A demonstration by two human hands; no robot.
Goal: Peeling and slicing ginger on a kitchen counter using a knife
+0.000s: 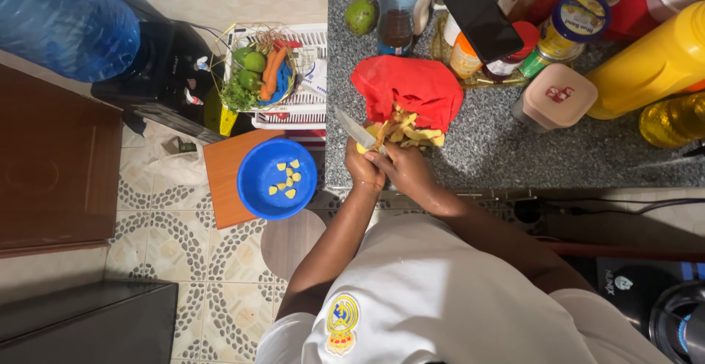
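Seen from the head camera, looking straight down, both hands meet at the near edge of a grey speckled stone counter (514, 151). The left hand (364, 171) is closed around the handle of a steel-bladed kitchen knife (358, 130), whose blade points up and to the left, out past the counter's edge. The right hand (406, 169) is curled just beside it, fingers bent around a small yellow piece of peeled fruit or root (362, 148) that touches the blade; how much of the piece sits inside the palm is hidden.

Directly beyond the hands lies a heap of yellow peelings and strips (406, 129), spilling out from a crumpled red plastic bag (408, 89) that rests on the counter.

To the left, below counter level, a round blue plastic bowl (277, 178) sits on an orange-brown board or stool top (224, 180). Several small yellow cut chunks (286, 178) lie scattered on its bottom. Farther back a white plastic crate (305, 103) holds a wire basket of green fruits, carrots and leafy greens (259, 74).

At the back of the counter stand a clear plastic bottle with a blue cap (397, 8), a green round fruit (360, 16), a black phone (482, 20) propped over some jars, and a large yellow plastic jug (650, 67). A blue water-dispenser bottle (70, 23) fills the upper left corner.
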